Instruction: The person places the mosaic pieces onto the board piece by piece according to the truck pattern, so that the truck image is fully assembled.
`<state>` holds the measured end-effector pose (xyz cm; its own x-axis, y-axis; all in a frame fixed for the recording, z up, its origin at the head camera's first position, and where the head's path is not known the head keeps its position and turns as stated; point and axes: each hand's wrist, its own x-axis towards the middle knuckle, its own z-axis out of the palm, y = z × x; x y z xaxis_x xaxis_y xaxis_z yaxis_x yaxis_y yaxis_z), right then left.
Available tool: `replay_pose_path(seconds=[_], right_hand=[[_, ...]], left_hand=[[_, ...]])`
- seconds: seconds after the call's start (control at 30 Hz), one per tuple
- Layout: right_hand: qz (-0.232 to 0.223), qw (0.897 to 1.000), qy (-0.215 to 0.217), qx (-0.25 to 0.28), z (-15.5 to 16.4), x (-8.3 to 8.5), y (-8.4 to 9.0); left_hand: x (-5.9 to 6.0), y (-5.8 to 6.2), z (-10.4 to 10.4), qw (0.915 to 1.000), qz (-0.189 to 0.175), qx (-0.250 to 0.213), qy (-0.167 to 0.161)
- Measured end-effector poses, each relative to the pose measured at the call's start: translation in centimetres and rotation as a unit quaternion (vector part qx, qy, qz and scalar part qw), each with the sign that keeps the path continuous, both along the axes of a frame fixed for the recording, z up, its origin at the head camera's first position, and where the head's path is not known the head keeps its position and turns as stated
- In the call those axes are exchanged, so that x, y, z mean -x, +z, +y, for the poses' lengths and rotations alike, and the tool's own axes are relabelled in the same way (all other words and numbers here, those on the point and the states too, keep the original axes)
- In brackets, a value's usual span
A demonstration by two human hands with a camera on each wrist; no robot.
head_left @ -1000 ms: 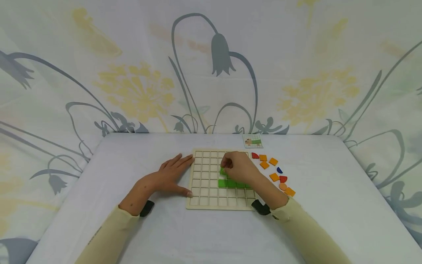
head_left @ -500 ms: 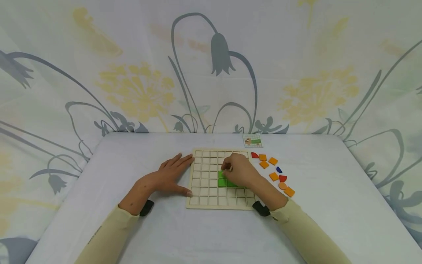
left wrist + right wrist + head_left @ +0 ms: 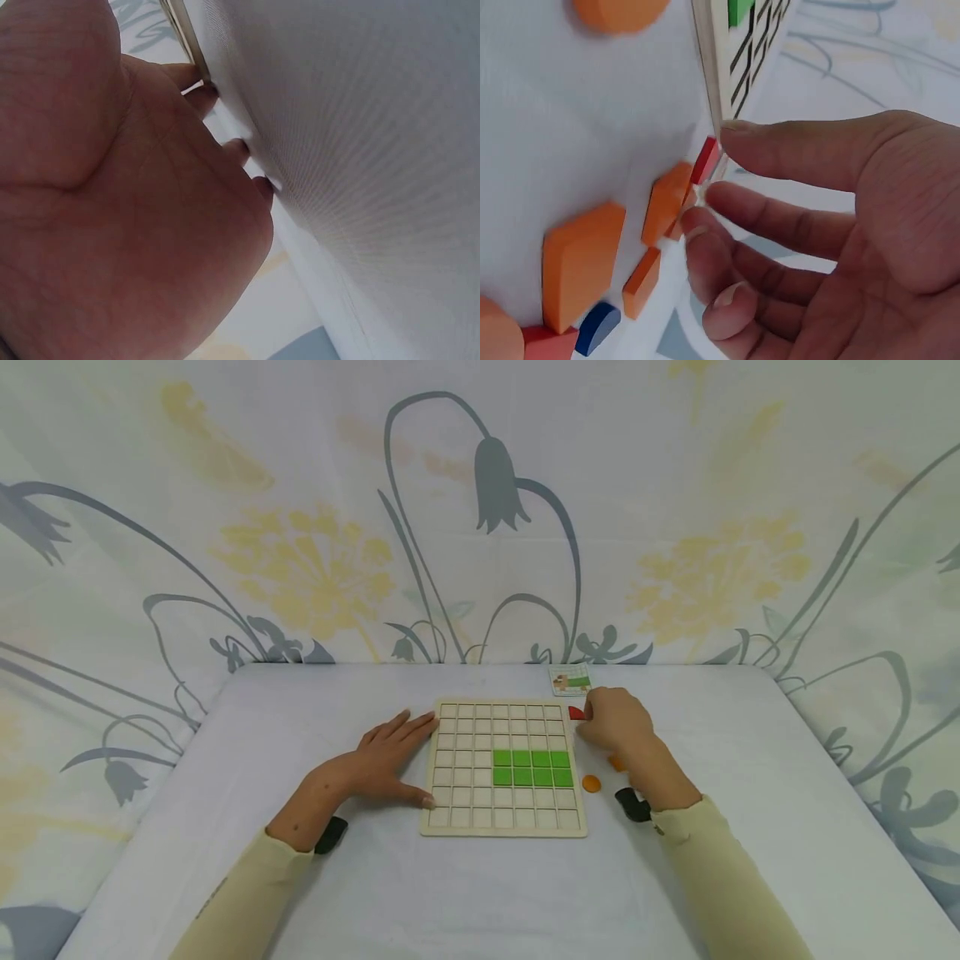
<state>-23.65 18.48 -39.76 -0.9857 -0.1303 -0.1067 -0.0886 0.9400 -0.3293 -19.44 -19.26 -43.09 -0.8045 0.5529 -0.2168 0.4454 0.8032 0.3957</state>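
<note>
we see a red piece point(image 3: 576, 713) on the desk point(image 3: 480, 902), beside the far right edge of the board point(image 3: 465, 810) and just left of the right hand point(image 3: 618, 722); its thumb and forefinger stand apart, and we cannot tell whether they touch the piece. that hand screens orange squares point(image 3: 583, 266) from the head view. we see the left hand point(image 3: 382, 768), fingers spread, at the board's left edge.

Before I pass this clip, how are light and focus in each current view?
Head: soft, even light, no harsh glare, green tiles distinct; left wrist: dim, left hand in shade, streaky banding across the white cloth; right wrist: orange pieces fairly clear, patterned backdrop softer.
</note>
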Motion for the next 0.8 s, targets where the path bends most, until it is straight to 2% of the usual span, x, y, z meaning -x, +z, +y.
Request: replay_pose_path(seconds=[0.23, 0.57, 0.8], right_hand=[[-0.013, 1.000, 0.017, -0.011, 0.47, 0.25, 0.04], [-0.039, 0.999, 0.003, -0.025, 0.29, 0.17, 0.00], [-0.064, 0.998, 0.013, -0.008, 0.32, 0.14, 0.30]], left_hand=[[-0.06, 0.24, 0.17, 1.0000, -0.003, 0.006, 0.000], [0.06, 0.00, 0.10, 1.0000, -0.002, -0.004, 0.000], [0.02, -0.08, 0.08, 1.0000, 0.000, -0.005, -0.002]])
